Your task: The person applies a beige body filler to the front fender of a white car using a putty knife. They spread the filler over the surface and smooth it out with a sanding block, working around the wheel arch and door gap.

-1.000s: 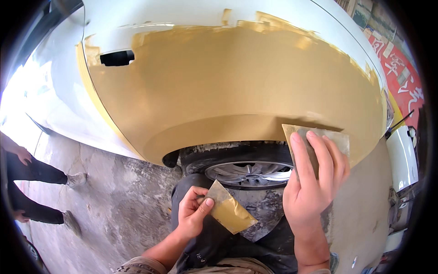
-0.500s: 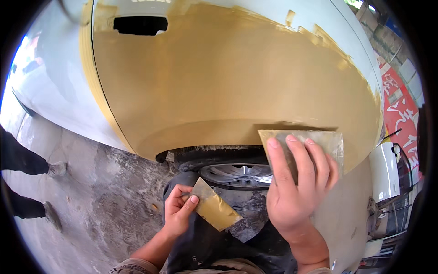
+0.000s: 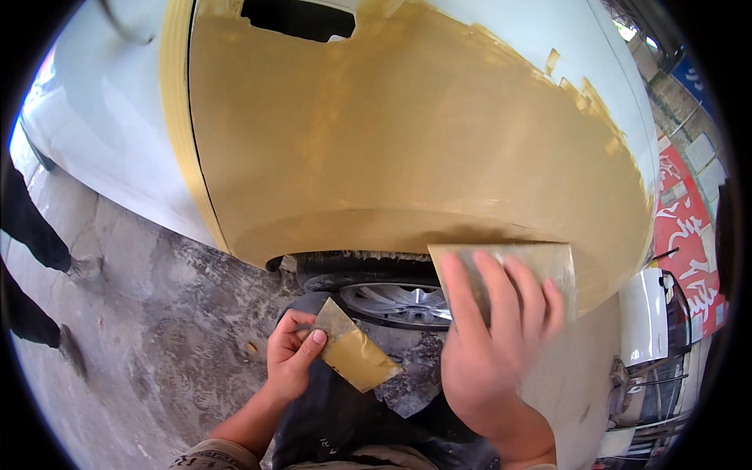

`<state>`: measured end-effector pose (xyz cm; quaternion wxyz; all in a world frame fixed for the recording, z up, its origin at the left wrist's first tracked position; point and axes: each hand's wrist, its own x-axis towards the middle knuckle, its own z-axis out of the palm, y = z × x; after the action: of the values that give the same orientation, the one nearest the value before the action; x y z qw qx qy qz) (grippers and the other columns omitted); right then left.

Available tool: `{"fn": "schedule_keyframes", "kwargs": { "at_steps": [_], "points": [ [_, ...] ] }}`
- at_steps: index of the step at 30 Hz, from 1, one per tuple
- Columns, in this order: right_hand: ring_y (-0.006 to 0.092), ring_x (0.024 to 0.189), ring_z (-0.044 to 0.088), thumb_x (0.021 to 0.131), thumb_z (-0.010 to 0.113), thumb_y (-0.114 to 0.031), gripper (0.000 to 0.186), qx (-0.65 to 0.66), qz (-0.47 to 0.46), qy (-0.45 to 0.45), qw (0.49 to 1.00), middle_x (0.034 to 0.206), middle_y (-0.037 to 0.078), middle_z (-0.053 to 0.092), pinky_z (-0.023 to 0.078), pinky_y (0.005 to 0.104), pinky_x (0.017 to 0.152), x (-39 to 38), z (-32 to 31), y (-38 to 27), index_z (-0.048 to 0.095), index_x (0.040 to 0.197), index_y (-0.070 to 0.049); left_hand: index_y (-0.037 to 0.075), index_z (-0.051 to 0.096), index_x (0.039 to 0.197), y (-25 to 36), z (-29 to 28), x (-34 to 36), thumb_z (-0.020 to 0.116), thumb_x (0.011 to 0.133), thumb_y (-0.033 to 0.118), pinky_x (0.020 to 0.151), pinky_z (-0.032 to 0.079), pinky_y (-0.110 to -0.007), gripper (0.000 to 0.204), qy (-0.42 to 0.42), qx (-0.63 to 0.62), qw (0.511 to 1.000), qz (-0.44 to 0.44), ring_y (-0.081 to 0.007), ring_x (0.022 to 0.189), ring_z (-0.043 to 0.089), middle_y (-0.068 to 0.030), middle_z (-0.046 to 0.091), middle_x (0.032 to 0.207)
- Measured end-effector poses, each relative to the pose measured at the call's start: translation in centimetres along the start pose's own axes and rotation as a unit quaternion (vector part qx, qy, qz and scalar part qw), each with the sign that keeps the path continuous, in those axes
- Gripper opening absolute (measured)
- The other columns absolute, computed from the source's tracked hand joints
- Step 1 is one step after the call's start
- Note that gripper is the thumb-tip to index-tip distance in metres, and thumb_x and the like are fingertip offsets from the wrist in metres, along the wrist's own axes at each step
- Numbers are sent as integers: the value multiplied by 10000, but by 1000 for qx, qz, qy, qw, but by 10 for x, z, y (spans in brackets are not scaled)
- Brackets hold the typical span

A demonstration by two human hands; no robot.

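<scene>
My left hand (image 3: 294, 352) pinches a small square spreader (image 3: 356, 356) loaded with yellow filler, held low in front of my knee. My right hand (image 3: 493, 348) grips a larger flat spreader plate (image 3: 551, 258) from above, its top edge against the lower edge of a car body panel (image 3: 423, 125) coated in tan-yellow filler, at the wheel arch. A strip of yellow masking tape (image 3: 178, 110) runs along the white bodywork (image 3: 102, 133) at left. A dark cut-out (image 3: 286, 17) shows near the top. Below the arch sit the tire and silver wheel (image 3: 395, 305), partly hidden by my right hand.
Another person's legs (image 3: 35, 227) stand on the stained concrete floor (image 3: 164, 329) at left. At right are a white loose panel (image 3: 642, 313), other car parts (image 3: 650, 399) and a red signboard (image 3: 688, 227).
My right hand with the larger spreader has moved left and downward in the view. The panel's upper part has shifted up and right as the view moved. My left hand still holds its spreader.
</scene>
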<state>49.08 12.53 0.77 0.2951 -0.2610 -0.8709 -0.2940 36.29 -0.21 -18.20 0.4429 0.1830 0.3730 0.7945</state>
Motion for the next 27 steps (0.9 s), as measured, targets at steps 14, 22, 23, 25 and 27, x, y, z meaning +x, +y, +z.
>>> {"fn": "schedule_keyframes", "kwargs": {
  "at_steps": [14,22,23,25,27],
  "points": [
    [203,1133,581,962,520,0,352,640,569,112,503,1253,118,610,445,342,972,-185,-3,100,548,1311,38,9,466,1137,-5,94,-13,555,969,54,835,525,-301,195,-11,12,998,56,-159,893,649,-109,653,1007],
    [261,1302,477,1030,464,-152,394,779,527,269,206,1393,98,523,341,449,1113,-236,-11,150,434,1399,-19,3,484,1127,-24,168,-19,544,976,57,842,542,-312,171,-67,43,996,40,-182,923,664,-130,666,1038],
    [270,1312,473,1039,459,-181,388,783,527,271,189,1397,100,525,336,456,1123,-241,-9,152,442,1391,-20,2,486,1125,-28,173,-20,544,977,61,847,542,-312,170,-71,39,996,38,-184,932,665,-134,665,1041],
    [274,1331,452,1050,434,-230,408,792,520,283,150,1419,104,505,319,459,1136,-241,-13,155,429,1404,-27,-2,486,1127,-32,186,-22,542,977,61,847,542,-312,172,-84,48,995,33,-184,930,665,-139,663,1049],
    [276,1346,437,1057,413,-270,431,798,512,288,134,1438,107,486,305,464,1146,-243,-18,159,416,1419,-35,-9,486,1131,-37,198,-26,546,972,58,857,539,-316,183,-90,52,994,27,-185,932,664,-144,659,1063]
  ]
}}
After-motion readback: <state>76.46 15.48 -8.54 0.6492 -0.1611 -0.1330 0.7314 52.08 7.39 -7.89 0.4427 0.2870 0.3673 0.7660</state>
